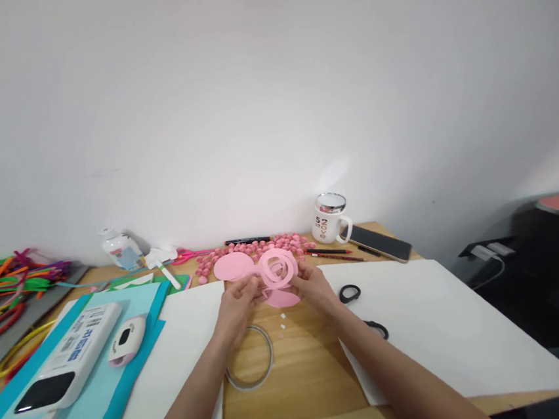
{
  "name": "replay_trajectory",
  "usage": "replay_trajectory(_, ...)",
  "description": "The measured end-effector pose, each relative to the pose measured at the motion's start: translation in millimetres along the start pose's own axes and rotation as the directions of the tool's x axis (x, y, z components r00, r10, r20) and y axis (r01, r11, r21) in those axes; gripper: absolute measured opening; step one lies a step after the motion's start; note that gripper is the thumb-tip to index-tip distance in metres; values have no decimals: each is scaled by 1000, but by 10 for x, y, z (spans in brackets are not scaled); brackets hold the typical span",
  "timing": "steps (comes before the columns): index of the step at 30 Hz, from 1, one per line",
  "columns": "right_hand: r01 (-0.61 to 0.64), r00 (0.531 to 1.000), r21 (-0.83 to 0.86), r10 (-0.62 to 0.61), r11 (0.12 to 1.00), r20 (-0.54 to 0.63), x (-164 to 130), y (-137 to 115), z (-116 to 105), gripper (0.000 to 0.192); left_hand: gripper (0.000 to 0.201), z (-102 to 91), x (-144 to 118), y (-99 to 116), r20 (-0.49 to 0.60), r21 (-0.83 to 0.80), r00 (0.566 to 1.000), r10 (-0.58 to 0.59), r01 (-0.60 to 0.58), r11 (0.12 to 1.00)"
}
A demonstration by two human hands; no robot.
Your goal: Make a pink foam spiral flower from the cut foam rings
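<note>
Pink paper spiral [279, 268] sits btwn both hands just above the desk [300, 372], left hand [238, 304] pinching its left edge, right hand [313, 287] w/ fingers closed on its right side, coil face tilted twd camera, both equally near.
</note>
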State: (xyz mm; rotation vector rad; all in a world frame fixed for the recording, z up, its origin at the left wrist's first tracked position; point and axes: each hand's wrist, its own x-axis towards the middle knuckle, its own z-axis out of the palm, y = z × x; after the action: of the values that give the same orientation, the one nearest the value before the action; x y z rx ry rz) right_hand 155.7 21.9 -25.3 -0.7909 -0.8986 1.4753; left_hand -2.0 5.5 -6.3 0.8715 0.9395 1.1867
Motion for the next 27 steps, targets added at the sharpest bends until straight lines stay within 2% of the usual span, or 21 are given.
replay_trajectory(4, 43, 999, -27, -43, 999, -5, -21, 3, 26, 40, 37, 26, -40, 24, 52, 36, 996, -72, 70, 997)
replay_trajectory(10, 115, 993, -17, -115, 993, 1, -28, -4, 27, 37, 30, -6, -27, -7, -119, 205, 993, -8, 33, 978)
replay_trajectory(12, 122, 993, 12, -122, 993, 9, -30, -11, 41, 40, 35, -7, -24, -25, -91, 218, 993, -78, 96, 971)
replay_trajectory(15, 116, 991, 48, -118, 992, 55, -45, -19, 65, 40, 39, 24, -35, -33, 45, 109, 981, -188, 183, 977)
replay_trajectory(17, 99, 990, 37, -102, 994, 92, -59, -18, 72, 39, 36, 47, -40, -19, 111, 0, 981, -157, 158, 987)
replay_trajectory(19, 76, 990, 11, -77, 997, 115, -70, -12, 75, 41, 32, 51, -38, 5, 128, -76, 986, -103, 114, 991)
replay_trajectory(24, 27, 993, -11, -25, 1000, 115, -84, -21, 102, 46, 29, 23, -27, 46, 3, -110, 1000, -11, 11, 994)
replay_trajectory(27, -44, 994, 27, 42, 999, 99, -82, -48, 130, 45, 25, 19, -22, 41, -81, -93, 997, 21, -29, 995)
